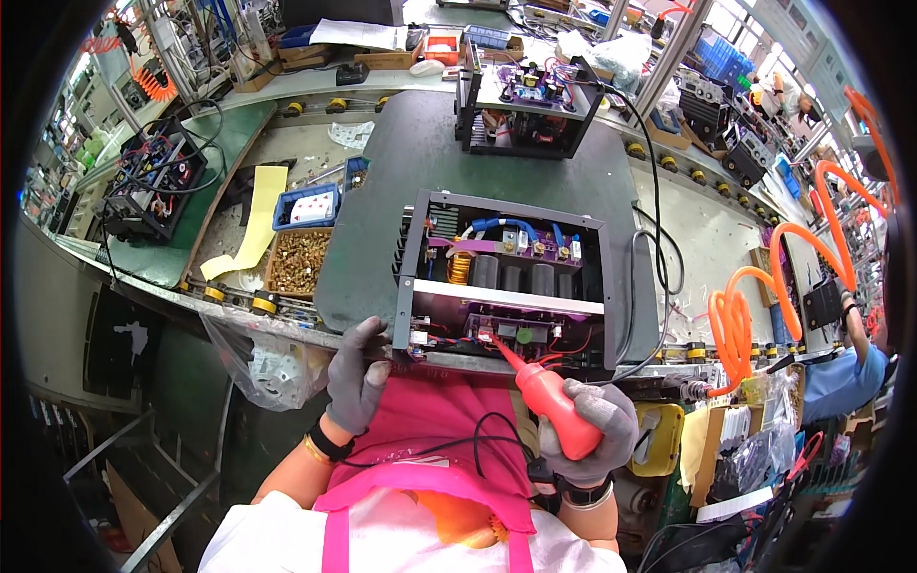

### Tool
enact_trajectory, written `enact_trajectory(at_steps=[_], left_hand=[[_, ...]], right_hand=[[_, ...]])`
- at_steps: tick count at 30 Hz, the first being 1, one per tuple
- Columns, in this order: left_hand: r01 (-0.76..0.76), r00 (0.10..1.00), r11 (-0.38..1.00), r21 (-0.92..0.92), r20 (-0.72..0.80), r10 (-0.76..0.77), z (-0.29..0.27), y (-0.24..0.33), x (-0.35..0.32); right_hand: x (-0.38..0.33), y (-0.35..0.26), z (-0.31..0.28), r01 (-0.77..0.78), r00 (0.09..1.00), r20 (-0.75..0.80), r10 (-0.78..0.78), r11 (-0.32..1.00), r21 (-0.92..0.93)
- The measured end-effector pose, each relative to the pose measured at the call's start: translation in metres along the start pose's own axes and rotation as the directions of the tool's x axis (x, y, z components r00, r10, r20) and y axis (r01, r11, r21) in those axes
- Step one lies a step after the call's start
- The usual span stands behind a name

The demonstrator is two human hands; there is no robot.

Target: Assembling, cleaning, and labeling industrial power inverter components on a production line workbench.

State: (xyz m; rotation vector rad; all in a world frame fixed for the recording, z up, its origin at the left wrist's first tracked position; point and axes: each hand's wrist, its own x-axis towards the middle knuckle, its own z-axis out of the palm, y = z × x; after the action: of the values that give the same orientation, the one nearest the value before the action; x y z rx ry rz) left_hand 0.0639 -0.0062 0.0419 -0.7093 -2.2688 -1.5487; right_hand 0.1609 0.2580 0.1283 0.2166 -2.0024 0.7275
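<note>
In the head view, I see the gloved right hand [594, 428] closed around a red squeeze bottle [554, 399], nozzle [507, 351] angled into the open electronics chassis [409, 289] on the green board [382, 181]; the left hand [355, 384], half open, seems empty beside its near-left corner. I judge oversqueezing could flood parts, and a wrist slip could knock the green round component [523, 336].

My right hand [604, 425] wears matt grey cloth around a smooth plastic bottle [552, 399]; from it, toward eleven o'clock, a matt metal case [413, 263]; ten, yellow paper [258, 227]
</note>
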Motion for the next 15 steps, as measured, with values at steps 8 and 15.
enact_trajectory(at_steps=[8, 15], left_hand=[[0.145, 0.963, 0.973, -0.178, 0.25, -0.098, 0.005, -0.007, 0.013], [-0.016, 0.986, 1.0, -0.02, 0.163, 0.019, 0.008, -0.017, 0.014]], right_hand=[[0.023, -0.023, -0.01, -0.034, 0.999, 0.009, 0.033, 0.977, 0.212], [0.041, -0.024, 0.024, 0.028, 0.987, 0.145, -0.075, 0.954, 0.3]])
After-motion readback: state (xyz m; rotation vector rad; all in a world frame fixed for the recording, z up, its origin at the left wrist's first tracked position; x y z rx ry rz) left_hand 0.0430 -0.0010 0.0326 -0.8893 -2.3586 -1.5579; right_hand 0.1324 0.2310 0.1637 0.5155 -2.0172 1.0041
